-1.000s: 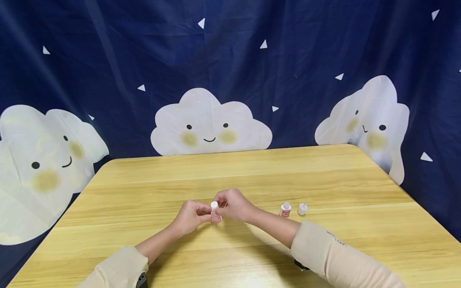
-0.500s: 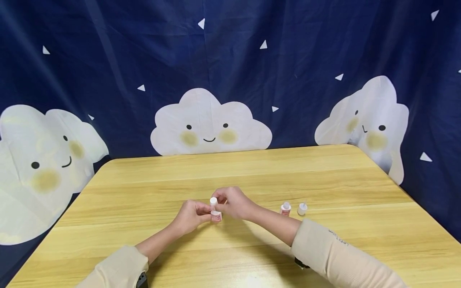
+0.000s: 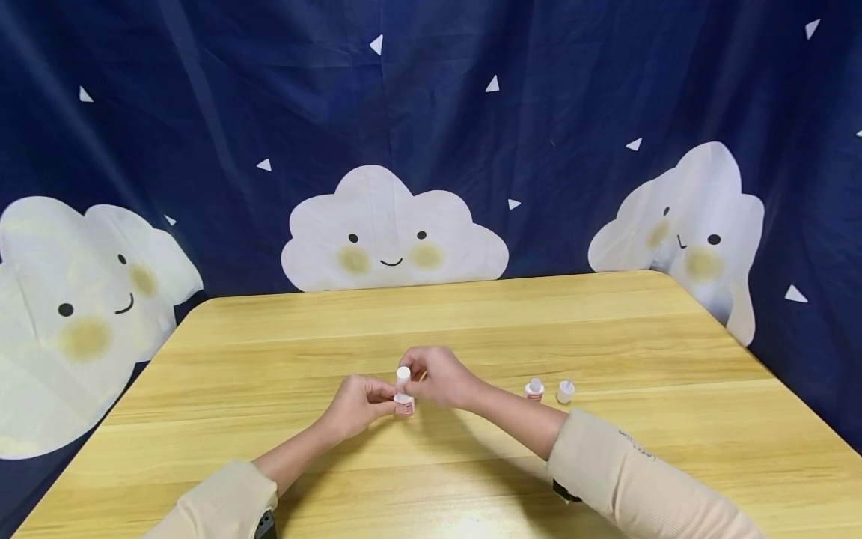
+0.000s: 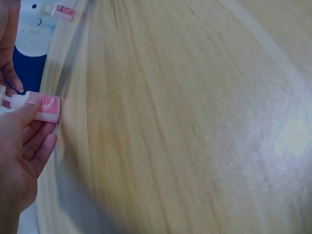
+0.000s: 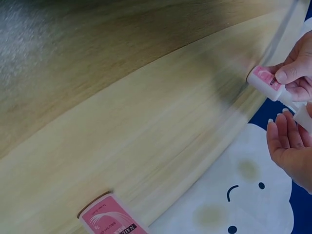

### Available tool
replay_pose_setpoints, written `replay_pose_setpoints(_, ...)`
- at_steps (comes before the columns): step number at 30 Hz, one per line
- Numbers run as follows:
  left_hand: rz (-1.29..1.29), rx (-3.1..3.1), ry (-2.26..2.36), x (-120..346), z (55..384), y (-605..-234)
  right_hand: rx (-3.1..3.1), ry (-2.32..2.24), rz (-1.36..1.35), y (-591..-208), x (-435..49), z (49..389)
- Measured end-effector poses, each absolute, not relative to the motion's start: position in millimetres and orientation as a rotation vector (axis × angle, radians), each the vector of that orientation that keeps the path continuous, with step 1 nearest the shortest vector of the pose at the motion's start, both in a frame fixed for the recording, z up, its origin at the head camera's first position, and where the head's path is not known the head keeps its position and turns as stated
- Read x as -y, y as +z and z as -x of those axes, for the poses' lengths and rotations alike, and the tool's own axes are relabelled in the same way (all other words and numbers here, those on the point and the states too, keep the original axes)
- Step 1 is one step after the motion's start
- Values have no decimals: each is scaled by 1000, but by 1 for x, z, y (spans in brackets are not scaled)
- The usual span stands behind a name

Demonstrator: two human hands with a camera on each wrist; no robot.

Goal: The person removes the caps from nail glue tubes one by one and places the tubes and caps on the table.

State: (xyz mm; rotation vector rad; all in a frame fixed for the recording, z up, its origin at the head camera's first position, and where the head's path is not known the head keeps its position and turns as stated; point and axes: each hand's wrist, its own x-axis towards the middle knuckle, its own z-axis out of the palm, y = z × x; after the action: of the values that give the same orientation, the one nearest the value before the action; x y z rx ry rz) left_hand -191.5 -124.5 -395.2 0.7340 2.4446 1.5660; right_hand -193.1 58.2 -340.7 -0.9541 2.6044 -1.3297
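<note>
My left hand (image 3: 358, 404) pinches a small pink-and-white nail glue bottle (image 3: 405, 406) upright on the table, thumb across its label in the left wrist view. Just beyond it, my right hand (image 3: 439, 380) holds the bottle's white cap (image 3: 402, 374). That cap (image 5: 303, 118) stands a little above the neck, with a thin pale stem bridging the gap in the right wrist view. To the right is a second, similar bottle (image 3: 534, 389), its label (image 5: 111, 218) partly reading "NAIL". Next to this bottle a loose white cap (image 3: 566, 391) rests with its stem pointing up.
Everything stands on a pale wood-grain table (image 3: 303, 329) with rounded far corners. Behind its far edge hangs a dark blue curtain (image 3: 444, 112) printed with white clouds and triangles. My right forearm reaches across the table in front of the second bottle.
The white cap has come up off the bottle's neck, raised by my right hand, which has shifted slightly upward. My left hand and the bottle have stayed in place.
</note>
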Motion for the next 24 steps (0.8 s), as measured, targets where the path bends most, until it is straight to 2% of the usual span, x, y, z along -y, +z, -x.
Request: replay_pose_setpoints(24, -743, -2470, 1543, 125, 192, -396, -2620, -1297, 922, -333, -70, 194)
